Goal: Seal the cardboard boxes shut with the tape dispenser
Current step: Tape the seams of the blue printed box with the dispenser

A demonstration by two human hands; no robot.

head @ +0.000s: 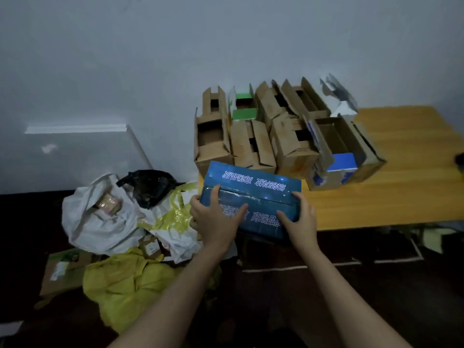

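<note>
At the table's [401, 172] near-left corner the light is poor, so much is hard to read. We can't tell whether the blue box [253, 189] rests on the wood or hangs off its edge, since our hands cover its near corners. Our left hand [216, 217] also hides part of the lettering on the near flap. A dark object [460, 159] at the right border is cut off and we can't identify it. On the floor, a white bag [100, 217], a black bag [150, 187] and a yellow bag [125, 285] lie heaped together, contents mostly hidden.

Box itself: glossy, dark blue w/ pale specks. Both top flaps are down and meet in a seam running lengthwise. Pinkish-white characters sit on each flap, the far row upside down. It sits just in front of the open cardboard boxes [251, 146], which stand in rows toward the wall [226, 46].

Left hand clasps the left end, thumb laid across the top. Right hand [298, 217] clasps the right end, fingers curled round the far side, thumb on top.
</note>
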